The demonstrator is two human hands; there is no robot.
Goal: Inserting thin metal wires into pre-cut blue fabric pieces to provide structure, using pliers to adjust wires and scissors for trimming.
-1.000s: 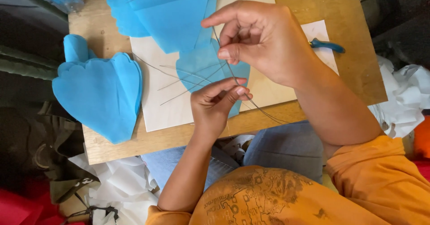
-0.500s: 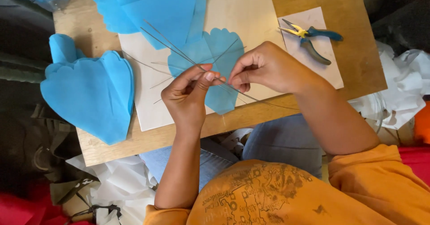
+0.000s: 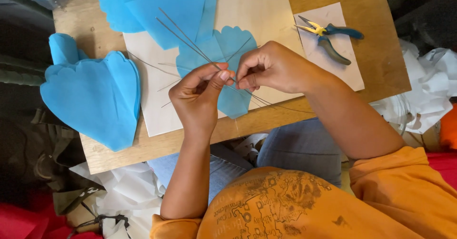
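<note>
Several thin, straight grey metal wires [image 3: 190,41] are pinched together at one point between the left hand [image 3: 202,94] and right hand [image 3: 271,68], fanning out on both sides above a scalloped, petal-shaped piece of light blue tissue paper [image 3: 228,48] lying flat beneath them.

Left hand [image 3: 200,94] and right hand [image 3: 271,68] met fingertip to fingertip at frame centre, both pinched closed, forearms entering from 6 and 4 o'clock.
</note>
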